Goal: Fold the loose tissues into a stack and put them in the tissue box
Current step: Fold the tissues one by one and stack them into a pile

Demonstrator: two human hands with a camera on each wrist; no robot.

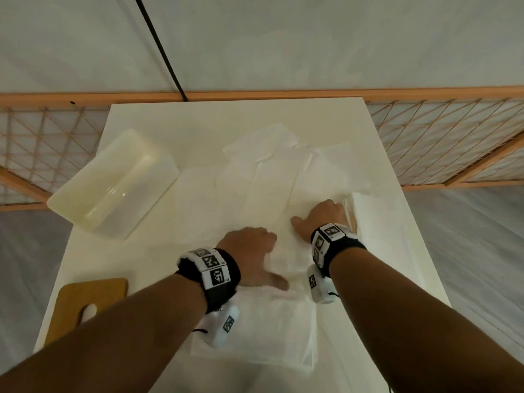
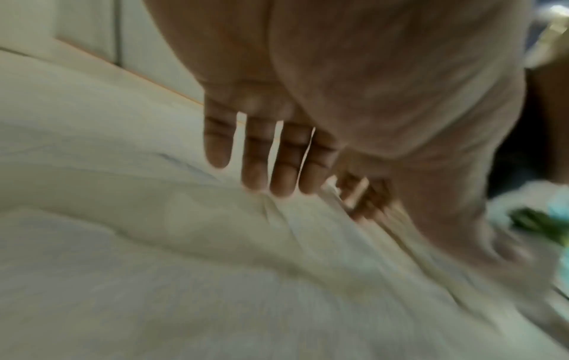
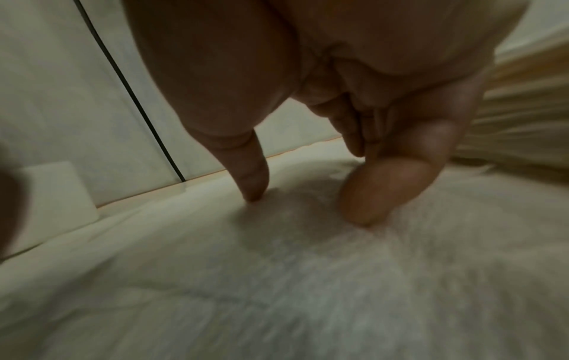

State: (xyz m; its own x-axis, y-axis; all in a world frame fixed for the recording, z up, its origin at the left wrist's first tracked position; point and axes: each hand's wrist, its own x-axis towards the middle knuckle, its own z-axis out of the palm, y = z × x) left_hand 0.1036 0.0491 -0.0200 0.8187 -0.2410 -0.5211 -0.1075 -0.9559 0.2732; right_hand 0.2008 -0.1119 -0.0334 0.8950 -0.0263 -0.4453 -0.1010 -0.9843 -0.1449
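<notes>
Several loose white tissues [image 1: 269, 171] lie spread and overlapping across the middle of the white table [image 1: 158, 120]. A folded tissue [image 1: 269, 330] lies at the near edge. A stack of folded tissues [image 1: 368, 214] [image 3: 523, 109] sits at the right. The empty cream tissue box [image 1: 136, 143] stands at the left. My left hand [image 1: 249, 251] lies flat on a tissue, with straight fingers [image 2: 277, 158] touching it. Beside the stack, my right hand [image 1: 323, 217] [image 3: 307, 204] has curled fingers. Its thumb and one bent finger press the tissue, apart from each other.
A wooden lid [image 1: 85, 302] with a slot lies at the near left corner. A wooden lattice screen [image 1: 439, 143] runs behind the table on both sides. A black cable [image 1: 161, 49] hangs down to the far edge.
</notes>
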